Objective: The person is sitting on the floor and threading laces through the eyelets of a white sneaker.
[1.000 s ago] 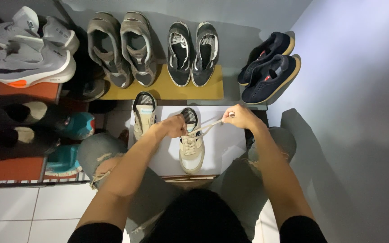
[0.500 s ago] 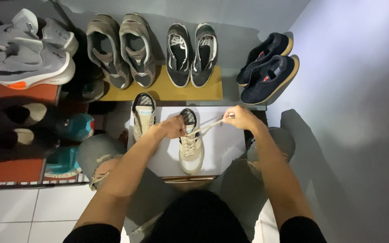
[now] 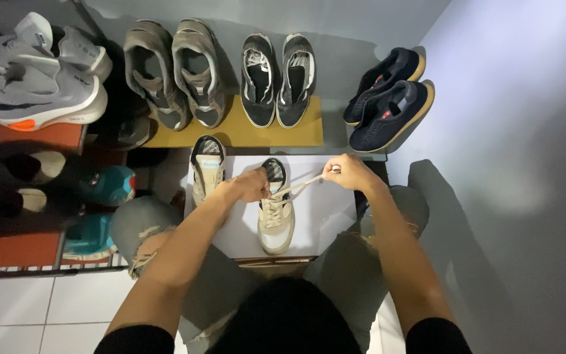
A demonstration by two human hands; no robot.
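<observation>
Beige sneaker (image 3: 276, 219) between hands, lace (image 3: 302, 185) pulled taut right

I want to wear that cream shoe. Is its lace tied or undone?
Undone. The right hand pulls the lace out taut from the cream shoe, the left hand is at its collar, and no bow shows.

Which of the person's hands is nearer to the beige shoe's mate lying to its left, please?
Left. The left hand sits at the collar of the laced beige shoe, right beside its mate. The right hand is out on the far side, pulling the lace.
</observation>
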